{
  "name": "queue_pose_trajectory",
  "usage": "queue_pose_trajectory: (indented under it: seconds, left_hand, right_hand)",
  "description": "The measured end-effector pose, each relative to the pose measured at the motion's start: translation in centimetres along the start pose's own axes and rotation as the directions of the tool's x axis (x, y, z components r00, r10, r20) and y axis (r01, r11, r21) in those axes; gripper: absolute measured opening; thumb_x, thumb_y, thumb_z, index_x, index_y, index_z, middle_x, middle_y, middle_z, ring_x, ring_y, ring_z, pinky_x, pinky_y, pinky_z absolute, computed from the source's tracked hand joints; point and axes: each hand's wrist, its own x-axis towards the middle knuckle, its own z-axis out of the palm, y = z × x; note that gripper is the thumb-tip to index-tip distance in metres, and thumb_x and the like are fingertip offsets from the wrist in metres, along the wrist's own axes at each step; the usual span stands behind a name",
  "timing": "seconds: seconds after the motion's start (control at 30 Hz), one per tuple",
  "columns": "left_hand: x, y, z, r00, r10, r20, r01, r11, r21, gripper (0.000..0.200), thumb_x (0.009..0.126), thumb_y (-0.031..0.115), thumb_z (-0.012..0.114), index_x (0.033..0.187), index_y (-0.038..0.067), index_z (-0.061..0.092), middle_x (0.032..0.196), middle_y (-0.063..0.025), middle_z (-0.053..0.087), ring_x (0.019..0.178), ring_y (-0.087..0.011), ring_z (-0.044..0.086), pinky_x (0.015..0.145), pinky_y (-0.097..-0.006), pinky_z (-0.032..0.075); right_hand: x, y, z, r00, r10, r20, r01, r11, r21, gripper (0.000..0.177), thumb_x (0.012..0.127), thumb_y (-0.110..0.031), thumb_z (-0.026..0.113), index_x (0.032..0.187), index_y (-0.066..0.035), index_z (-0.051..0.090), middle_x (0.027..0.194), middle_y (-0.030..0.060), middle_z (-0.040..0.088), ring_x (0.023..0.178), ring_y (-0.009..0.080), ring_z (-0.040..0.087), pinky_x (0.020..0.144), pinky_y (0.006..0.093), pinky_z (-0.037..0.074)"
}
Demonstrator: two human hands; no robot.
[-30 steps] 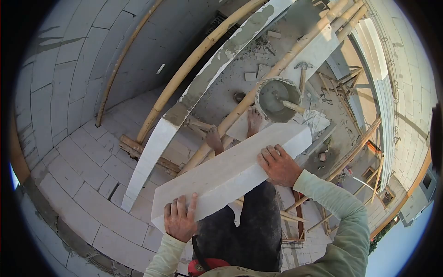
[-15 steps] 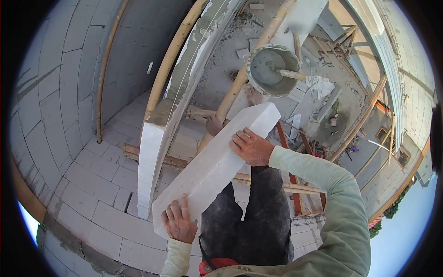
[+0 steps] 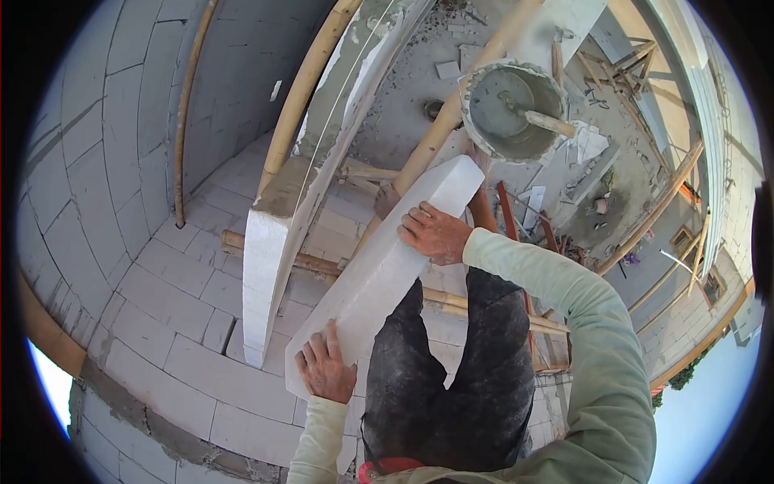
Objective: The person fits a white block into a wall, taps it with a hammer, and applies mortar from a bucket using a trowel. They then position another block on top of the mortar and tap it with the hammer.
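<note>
A long white block (image 3: 385, 266) lies slanted in front of my legs, its far end up to the right. My left hand (image 3: 326, 367) grips the near end, with fingers over the top face. My right hand (image 3: 435, 232) holds the block near its far end, fingers bent over the edge. To the left stands a narrow block wall (image 3: 266, 282), with grey mortar (image 3: 282, 194) and a taut string along its top. Beyond the block's far end is a round bucket (image 3: 516, 149) of grey mortar with a wooden-handled tool (image 3: 551, 123) in it.
Bamboo poles (image 3: 302, 93) run beside the wall, and another (image 3: 435, 137) crosses near my feet. Block walls (image 3: 81, 161) rise at the left. Far below lies a floor with rubble (image 3: 447, 70) and wooden supports. Red metal bars (image 3: 508, 211) stand right of the block.
The block's near end has shifted slightly right, with both hands still on it. The view has moved, so the bucket and floor appear further right. My legs look further apart.
</note>
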Motion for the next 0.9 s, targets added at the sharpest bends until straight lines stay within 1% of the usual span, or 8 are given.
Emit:
queue_pose_trajectory:
  seconds: [0.3,0.4,0.47,0.53,0.6,0.7,0.77,0.9]
  left_hand:
    - [-0.6,1.6,-0.2,1.0,-0.007,0.012,0.008,1.0,-0.011,0.097,0.054,0.015,0.079,0.141,0.005,0.037,0.109,-0.0154,0.049,0.096,-0.0337,0.049,0.087,-0.0463,0.037]
    - [-0.7,2.0,-0.3,1.0,-0.008,0.016,0.009,1.0,-0.028,0.096,0.056,0.018,0.079,0.141,0.004,0.037,0.109,-0.0158,0.049,0.096,-0.034,0.049,0.087,-0.0466,0.037]
    - [-0.7,2.3,-0.1,1.0,-0.008,0.008,0.008,0.998,-0.056,0.095,0.057,0.02,0.08,0.141,0.003,0.037,0.109,-0.0159,0.049,0.095,-0.0341,0.049,0.087,-0.0466,0.037]
    - [-0.8,2.6,0.0,0.999,-0.032,-0.027,0.031,0.998,-0.051,0.094,0.059,0.022,0.079,0.14,0.002,0.037,0.108,-0.0162,0.049,0.095,-0.0341,0.049,0.087,-0.0467,0.037]
    - [-0.8,2.7,-0.4,0.999,-0.043,-0.003,0.043,0.998,-0.054,0.095,0.058,0.022,0.079,0.141,0.003,0.037,0.108,-0.016,0.049,0.096,-0.0339,0.049,0.089,-0.047,0.036]
    - [-0.8,3.1,-1.1,0.997,-0.052,0.049,0.054,0.997,-0.047,0.097,0.056,0.022,0.079,0.141,0.003,0.036,0.108,-0.0161,0.048,0.097,-0.0338,0.049,0.091,-0.0474,0.036]
    - [-0.6,3.2,-1.5,0.997,-0.051,0.057,0.054,0.998,-0.042,0.098,0.056,0.021,0.079,0.141,0.003,0.035,0.108,-0.0163,0.048,0.097,-0.0338,0.049,0.091,-0.0474,0.035]
    - [-0.6,3.4,-1.6,0.994,-0.046,0.098,0.05,0.998,-0.036,0.097,0.055,0.02,0.078,0.141,0.002,0.035,0.107,-0.0168,0.048,0.097,-0.034,0.048,0.091,-0.0476,0.035]
  right_hand:
    - [-1.9,0.1,0.0,0.975,0.082,-0.206,-0.071,0.996,0.06,0.057,0.076,-0.013,0.068,0.128,-0.005,0.047,0.126,0.0158,0.052,0.123,0.0314,0.048,0.11,0.0517,0.031]
    - [-4.2,2.4,-2.7,0.979,0.164,-0.117,-0.153,0.983,0.097,0.054,0.077,-0.013,0.065,0.128,-0.006,0.048,0.126,0.0159,0.051,0.123,0.0314,0.047,0.11,0.0517,0.031]
    - [-6.8,5.8,-5.8,0.908,0.351,-0.229,-0.347,0.936,0.055,0.053,0.076,-0.013,0.063,0.126,-0.004,0.049,0.125,0.0162,0.05,0.125,0.0317,0.045,0.108,0.0515,0.031]
    - [-10.3,10.4,-6.3,0.681,0.603,-0.415,-0.666,0.746,-0.007,0.059,0.073,-0.013,0.065,0.128,-0.001,0.047,0.132,0.017,0.045,0.128,0.0349,0.041,0.106,0.0501,0.033]
    - [-13.2,14.4,-6.3,0.528,0.705,-0.473,-0.839,0.52,-0.161,0.049,0.076,-0.018,0.066,0.119,-0.001,0.051,0.122,0.0172,0.05,0.127,0.0328,0.041,0.105,0.0507,0.034]
    - [-16.8,17.6,-4.6,0.433,0.839,-0.331,-0.9,0.381,-0.213,0.047,0.078,-0.022,0.066,0.116,-0.001,0.05,0.12,0.0195,0.05,0.121,0.0362,0.046,0.1,0.0512,0.038]
    - [-18.1,19.5,-3.7,0.239,0.968,0.082,-0.971,0.235,0.052,0.045,0.078,-0.026,0.07,0.111,-0.002,0.051,0.116,0.0185,0.05,0.117,0.0379,0.049,0.092,0.0512,0.045]
    - [-19.3,21.0,-0.3,0.322,0.945,0.056,-0.942,0.314,0.121,0.046,0.076,-0.025,0.073,0.109,-0.003,0.051,0.113,0.0177,0.05,0.112,0.0386,0.053,0.084,0.0514,0.05]
